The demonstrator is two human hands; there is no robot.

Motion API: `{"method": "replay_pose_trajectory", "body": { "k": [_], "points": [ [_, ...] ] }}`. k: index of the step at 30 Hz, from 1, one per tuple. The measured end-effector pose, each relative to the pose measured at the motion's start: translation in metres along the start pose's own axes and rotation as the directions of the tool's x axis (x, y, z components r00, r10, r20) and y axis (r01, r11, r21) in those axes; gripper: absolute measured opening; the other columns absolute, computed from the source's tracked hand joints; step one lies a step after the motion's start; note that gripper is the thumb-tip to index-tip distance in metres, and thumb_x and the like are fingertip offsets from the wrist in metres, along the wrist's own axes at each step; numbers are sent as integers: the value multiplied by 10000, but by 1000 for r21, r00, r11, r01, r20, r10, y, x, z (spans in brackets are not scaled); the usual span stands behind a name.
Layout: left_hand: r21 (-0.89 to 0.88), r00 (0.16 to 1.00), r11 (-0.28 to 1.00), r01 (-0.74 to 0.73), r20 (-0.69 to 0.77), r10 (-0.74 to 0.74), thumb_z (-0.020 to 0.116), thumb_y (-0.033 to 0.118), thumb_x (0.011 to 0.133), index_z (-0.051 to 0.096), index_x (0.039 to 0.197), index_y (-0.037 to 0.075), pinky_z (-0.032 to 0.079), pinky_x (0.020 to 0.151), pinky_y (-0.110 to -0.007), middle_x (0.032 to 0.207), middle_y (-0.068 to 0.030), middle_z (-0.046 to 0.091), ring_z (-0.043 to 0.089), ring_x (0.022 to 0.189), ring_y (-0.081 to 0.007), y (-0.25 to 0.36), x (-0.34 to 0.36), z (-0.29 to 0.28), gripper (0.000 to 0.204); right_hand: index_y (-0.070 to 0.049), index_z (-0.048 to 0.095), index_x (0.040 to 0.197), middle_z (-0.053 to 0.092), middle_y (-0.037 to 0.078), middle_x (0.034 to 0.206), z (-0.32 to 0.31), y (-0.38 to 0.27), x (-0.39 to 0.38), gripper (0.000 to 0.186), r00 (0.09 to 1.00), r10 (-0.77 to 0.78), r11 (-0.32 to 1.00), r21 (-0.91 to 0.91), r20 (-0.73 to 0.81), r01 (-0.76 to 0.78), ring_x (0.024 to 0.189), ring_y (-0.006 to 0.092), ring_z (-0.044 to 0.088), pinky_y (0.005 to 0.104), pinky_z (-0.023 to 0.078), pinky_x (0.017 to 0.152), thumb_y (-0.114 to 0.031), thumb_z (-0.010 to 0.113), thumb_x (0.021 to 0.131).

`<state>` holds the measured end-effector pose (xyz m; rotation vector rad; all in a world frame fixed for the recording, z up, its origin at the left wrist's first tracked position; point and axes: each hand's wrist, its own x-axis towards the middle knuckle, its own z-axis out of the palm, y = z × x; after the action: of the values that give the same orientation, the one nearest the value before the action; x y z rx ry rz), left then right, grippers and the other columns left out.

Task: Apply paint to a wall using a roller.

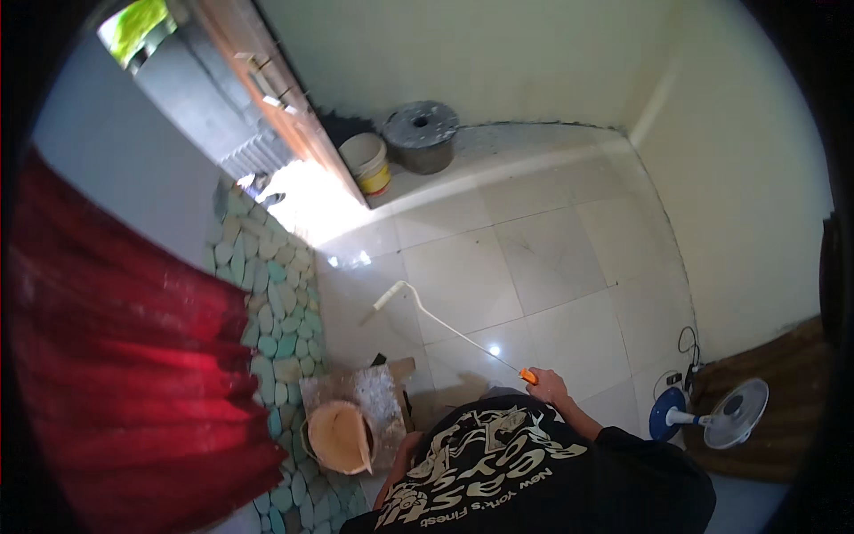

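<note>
My right hand (546, 386) is closed around the orange handle of a paint roller (445, 323). The roller's thin bent rod reaches to the far left, and its pale cream sleeve is held out over the tiled floor. Along the left side of my black shirt, part of my left arm (402, 458) shows; the fingers there are hidden. Close to that arm, a round bucket (340, 436), cream-coloured inside, stands on a paint-spattered board (378, 392).
A red curtain (151, 356) hangs at left beside green pebble cladding (267, 303). Beyond it a wooden door (280, 102) stands ajar. A white-and-yellow pail (366, 165) and a grey spool-like drum (422, 138) sit by the far wall. A blue-and-white fan (734, 414) is at right.
</note>
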<state>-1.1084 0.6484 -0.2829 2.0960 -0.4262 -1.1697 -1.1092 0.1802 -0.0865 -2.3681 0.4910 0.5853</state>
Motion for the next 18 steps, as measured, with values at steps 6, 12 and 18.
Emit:
{"method": "replay_pose_trajectory", "body": {
  "k": [6,12,18],
  "points": [
    [567,984,821,-63,173,-44,476,180,870,671,988,13,488,810,-488,1025,-226,651,635,976,-378,86,98,-47,282,-143,627,1026,674,184,968,-11,90,-1,313,934,331,943,88,-133,-321,943,396,633,487,511,831,-273,555,752],
    [230,989,966,114,-115,-89,463,347,905,660,1062,-7,444,923,-448,1071,-251,646,596,1057,-407,118,182,-65,434,-93,641,995,662,203,1023,-13,139,-2,306,832,531,835,268,-161,-481,992,407,615,499,495,866,-264,557,755],
    [193,998,979,63,-33,-58,504,311,907,608,1120,60,467,878,-454,1053,-231,639,605,1032,-394,186,245,-82,345,-70,642,960,658,216,1001,-15,156,-5,317,667,731,630,516,-143,-580,1000,421,607,503,487,858,-269,584,720]
  ]
}}
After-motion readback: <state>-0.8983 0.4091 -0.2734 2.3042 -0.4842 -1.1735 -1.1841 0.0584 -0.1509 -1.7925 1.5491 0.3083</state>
